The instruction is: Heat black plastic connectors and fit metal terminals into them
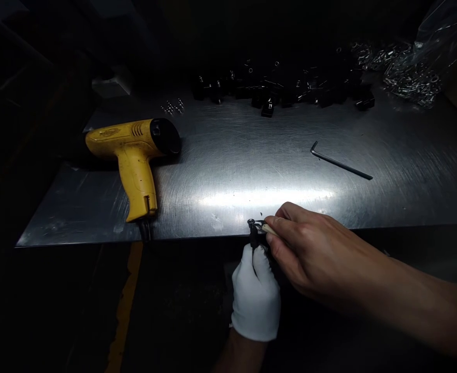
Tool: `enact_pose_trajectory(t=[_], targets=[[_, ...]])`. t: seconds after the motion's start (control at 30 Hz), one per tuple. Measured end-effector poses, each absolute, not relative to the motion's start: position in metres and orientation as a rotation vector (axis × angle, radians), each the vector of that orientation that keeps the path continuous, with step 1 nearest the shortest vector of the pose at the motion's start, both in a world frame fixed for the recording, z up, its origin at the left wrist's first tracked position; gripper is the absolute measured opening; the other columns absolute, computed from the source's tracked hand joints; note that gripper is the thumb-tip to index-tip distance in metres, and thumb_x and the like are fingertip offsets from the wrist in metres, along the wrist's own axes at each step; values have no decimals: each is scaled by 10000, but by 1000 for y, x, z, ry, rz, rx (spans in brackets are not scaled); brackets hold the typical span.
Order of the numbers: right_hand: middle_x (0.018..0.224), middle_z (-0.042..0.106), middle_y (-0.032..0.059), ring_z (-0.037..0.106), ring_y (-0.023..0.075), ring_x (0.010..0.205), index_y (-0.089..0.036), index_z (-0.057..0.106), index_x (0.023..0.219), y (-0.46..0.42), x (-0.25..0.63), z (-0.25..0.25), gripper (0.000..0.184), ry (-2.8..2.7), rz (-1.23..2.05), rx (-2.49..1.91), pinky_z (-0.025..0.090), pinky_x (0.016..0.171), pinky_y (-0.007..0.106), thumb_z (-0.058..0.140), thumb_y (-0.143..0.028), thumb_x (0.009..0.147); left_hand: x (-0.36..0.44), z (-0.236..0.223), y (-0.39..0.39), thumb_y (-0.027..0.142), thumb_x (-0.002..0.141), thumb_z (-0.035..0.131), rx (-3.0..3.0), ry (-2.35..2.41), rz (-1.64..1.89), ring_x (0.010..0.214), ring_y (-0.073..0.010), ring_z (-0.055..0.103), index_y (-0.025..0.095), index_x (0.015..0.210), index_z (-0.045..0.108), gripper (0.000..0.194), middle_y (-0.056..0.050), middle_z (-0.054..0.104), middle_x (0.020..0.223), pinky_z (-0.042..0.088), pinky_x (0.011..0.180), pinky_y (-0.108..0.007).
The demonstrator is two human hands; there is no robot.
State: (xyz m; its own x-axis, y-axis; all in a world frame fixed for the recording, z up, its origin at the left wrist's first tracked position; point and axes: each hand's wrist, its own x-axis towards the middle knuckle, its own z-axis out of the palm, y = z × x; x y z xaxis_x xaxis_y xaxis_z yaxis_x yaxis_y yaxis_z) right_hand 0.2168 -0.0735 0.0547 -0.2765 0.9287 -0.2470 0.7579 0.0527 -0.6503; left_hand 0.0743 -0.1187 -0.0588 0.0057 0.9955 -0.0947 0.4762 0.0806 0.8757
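My left hand, in a white fabric glove, is below the front edge of a brushed steel table. It is shut on a small black part topped by a thin metal ring. My bare right hand comes in from the right and pinches a slim pale item against that part. The fingers hide most of the pale item, so I cannot tell what it is. The black part's lower end disappears inside the glove.
A yellow heat gun lies at the table's left, its cord dropping over the front edge. An L-shaped hex key lies to the right. Several black fittings line the back, near loose metal hardware and a clear plastic bag.
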Motion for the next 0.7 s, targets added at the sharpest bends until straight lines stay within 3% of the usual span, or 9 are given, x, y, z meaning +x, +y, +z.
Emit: enact_pose_trajectory(t=[0.2, 0.33, 0.7], targets=[[823, 589, 32, 532, 118, 644, -138, 681, 943, -75, 216, 54, 202, -2140, 972, -1729, 449, 545, 272, 491, -198, 976, 74, -54, -120, 323, 1018, 449, 1390, 1578, 803, 783, -191, 721, 217, 1002, 663, 239, -57, 737, 859, 572, 673, -273], [880, 603, 51, 543, 123, 651, -120, 685, 1068, -79, 211, 52, 272, -2166, 891, -1775, 454, 544, 281, 443, -229, 1006, 77, -60, -123, 351, 1017, 449, 1350, 1660, 782, 798, -194, 707, 213, 997, 652, 246, -57, 732, 875, 543, 689, -285], [960, 626, 110, 595, 189, 744, -63, 657, 1207, -89, 210, 49, 321, -2418, 607, -1761, 560, 628, 359, 444, -140, 980, 74, -45, -121, 482, 1033, 377, 1331, 1739, 593, 767, -196, 668, 248, 991, 615, 336, -41, 716, 857, 473, 650, -291]])
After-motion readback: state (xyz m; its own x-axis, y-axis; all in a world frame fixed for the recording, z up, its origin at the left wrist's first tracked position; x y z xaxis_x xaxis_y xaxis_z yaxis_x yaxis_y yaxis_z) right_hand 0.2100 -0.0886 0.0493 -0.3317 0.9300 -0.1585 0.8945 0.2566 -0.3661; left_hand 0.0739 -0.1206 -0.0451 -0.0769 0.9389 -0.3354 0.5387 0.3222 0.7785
